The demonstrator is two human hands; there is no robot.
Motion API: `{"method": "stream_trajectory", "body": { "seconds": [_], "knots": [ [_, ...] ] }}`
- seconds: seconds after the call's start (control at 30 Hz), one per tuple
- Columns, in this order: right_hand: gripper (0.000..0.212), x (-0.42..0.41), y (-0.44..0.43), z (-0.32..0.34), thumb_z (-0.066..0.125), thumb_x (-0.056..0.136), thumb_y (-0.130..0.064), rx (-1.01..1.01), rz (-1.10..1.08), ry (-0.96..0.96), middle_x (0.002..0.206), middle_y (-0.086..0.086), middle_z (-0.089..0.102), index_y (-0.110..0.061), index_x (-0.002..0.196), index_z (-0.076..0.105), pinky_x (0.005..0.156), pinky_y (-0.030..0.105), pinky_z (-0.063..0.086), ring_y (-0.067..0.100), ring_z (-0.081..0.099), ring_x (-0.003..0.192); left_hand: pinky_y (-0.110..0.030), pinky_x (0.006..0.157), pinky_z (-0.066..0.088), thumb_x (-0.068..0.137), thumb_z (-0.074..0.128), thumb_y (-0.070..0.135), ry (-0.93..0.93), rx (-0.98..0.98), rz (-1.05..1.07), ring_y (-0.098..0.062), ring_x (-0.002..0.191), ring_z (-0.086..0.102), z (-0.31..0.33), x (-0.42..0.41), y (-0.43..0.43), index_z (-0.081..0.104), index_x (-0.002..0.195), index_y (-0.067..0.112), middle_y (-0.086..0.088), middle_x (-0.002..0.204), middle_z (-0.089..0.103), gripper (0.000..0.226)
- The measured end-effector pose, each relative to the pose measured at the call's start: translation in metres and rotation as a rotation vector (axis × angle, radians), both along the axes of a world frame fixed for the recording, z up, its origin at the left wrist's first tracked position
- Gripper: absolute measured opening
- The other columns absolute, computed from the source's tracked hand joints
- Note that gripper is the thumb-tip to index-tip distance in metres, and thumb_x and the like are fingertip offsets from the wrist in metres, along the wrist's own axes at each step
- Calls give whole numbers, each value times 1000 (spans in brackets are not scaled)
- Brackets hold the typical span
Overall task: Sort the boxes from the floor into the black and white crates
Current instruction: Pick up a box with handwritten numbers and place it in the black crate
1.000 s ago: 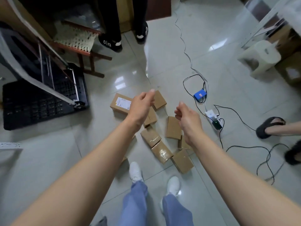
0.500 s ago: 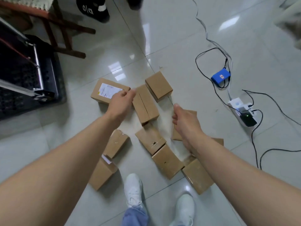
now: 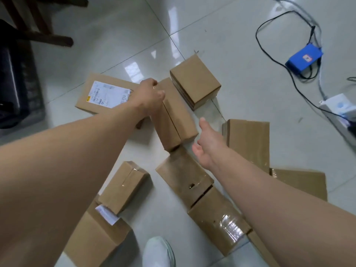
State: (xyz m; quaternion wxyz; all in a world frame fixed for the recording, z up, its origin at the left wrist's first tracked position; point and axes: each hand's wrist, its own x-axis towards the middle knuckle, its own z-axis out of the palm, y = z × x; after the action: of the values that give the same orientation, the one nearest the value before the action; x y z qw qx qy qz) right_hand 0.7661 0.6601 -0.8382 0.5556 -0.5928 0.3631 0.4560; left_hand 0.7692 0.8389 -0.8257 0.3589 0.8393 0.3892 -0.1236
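Several brown cardboard boxes lie scattered on the tiled floor. My left hand [image 3: 151, 94] reaches across a flat labelled box [image 3: 104, 93]. Its bent fingers rest on the upper left edge of a long narrow box [image 3: 177, 114]. My right hand [image 3: 207, 144] hovers open just right of that long box, thumb raised, holding nothing. A cube-shaped box [image 3: 194, 79] stands behind the long one. Nearer me are a centre box [image 3: 181, 174], a taped box [image 3: 221, 222], a small box [image 3: 123, 185] and a right-hand box [image 3: 248, 141]. The black crate [image 3: 19, 83] shows at the left edge. No white crate is in view.
Dark chair legs [image 3: 48, 38] stand at the top left. A blue device [image 3: 304, 58], a white power strip [image 3: 339, 106] and black cables lie on the floor at the right. My white shoe [image 3: 158, 251] is at the bottom, between the boxes.
I have bent lower, so the boxes look larger. My left hand moved right from above the labelled box to the long box. My right hand moved toward that box and spread open.
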Motion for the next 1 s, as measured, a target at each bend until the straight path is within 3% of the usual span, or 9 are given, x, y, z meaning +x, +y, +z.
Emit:
{"method": "stream_trajectory", "body": {
  "seconds": [0.1, 0.33, 0.47, 0.57, 0.63, 0.7, 0.8, 0.9, 1.0],
  "knots": [
    [64, 2, 2, -23, 55, 92, -47, 63, -124, 40, 146, 12, 38, -15, 143, 34, 109, 37, 37, 26, 43, 129, -17, 80, 29, 96, 47, 23, 30, 17, -71, -23, 108, 46, -19, 18, 7, 33, 143, 7, -7, 130, 48, 51],
    [34, 9, 9, -37, 55, 92, -45, 188, -234, 116, 120, 15, 60, -15, 106, 45, 101, 46, 45, 30, 59, 108, -34, 93, 40, 92, 51, 38, 50, 21, -50, -30, 120, 49, -34, 29, 11, 46, 134, 5, -12, 138, 46, 54],
    [57, 9, 6, -6, 54, 91, -47, 94, -202, 26, 136, 10, 52, -16, 138, 41, 109, 48, 36, 29, 51, 123, -40, 97, 46, 87, 51, 51, -42, -27, 108, -32, 110, 56, 4, 18, 6, 64, 108, 7, -14, 131, 49, 50],
    [44, 10, -2, 42, 54, 88, -48, 64, -162, -28, 120, 3, 63, -20, 122, 55, 88, 38, 54, 22, 60, 107, -37, 97, 47, 85, 52, 58, -103, -98, 255, -32, 109, 58, 51, -2, -2, 65, 84, 14, -16, 126, 56, 47],
    [32, 10, -7, 84, 55, 86, -47, 48, -113, -75, 103, -1, 69, -22, 105, 62, 63, 28, 55, 15, 64, 89, -27, 76, 49, 86, 54, 56, -168, -132, 357, -24, 92, 62, 87, -20, -10, 64, 80, 17, -5, 105, 64, 41],
    [24, 13, -11, 130, 57, 86, -45, 24, -75, -134, 95, -3, 72, -24, 93, 66, 72, 32, 55, 16, 65, 86, -21, 57, 37, 88, 55, 50, -228, -177, 448, -9, 70, 54, 126, -38, -19, 61, 74, 20, 8, 78, 58, 34],
    [27, 18, -14, 206, 56, 86, -44, -8, -10, -231, 78, -5, 71, -20, 79, 64, 83, 37, 52, 18, 64, 79, -24, 56, 32, 87, 58, 43, -288, -242, 576, -8, 63, 45, 191, -60, -27, 58, 69, 20, 8, 71, 50, 29],
    [27, 20, -13, 288, 53, 87, -44, -43, 77, -346, 98, 1, 66, -18, 82, 57, 75, 31, 48, 21, 61, 89, -27, 58, 32, 86, 58, 40, -328, -288, 677, -15, 67, 43, 265, -78, -31, 51, 67, 16, 3, 76, 47, 31],
    [30, 20, -4, 374, 50, 87, -43, -44, 168, -466, 114, 5, 61, -16, 98, 58, 81, 34, 46, 24, 58, 103, -28, 60, 39, 86, 58, 38, -366, -312, 740, -19, 73, 47, 348, -91, -31, 52, 80, 12, -1, 80, 50, 27]
  ]
}}
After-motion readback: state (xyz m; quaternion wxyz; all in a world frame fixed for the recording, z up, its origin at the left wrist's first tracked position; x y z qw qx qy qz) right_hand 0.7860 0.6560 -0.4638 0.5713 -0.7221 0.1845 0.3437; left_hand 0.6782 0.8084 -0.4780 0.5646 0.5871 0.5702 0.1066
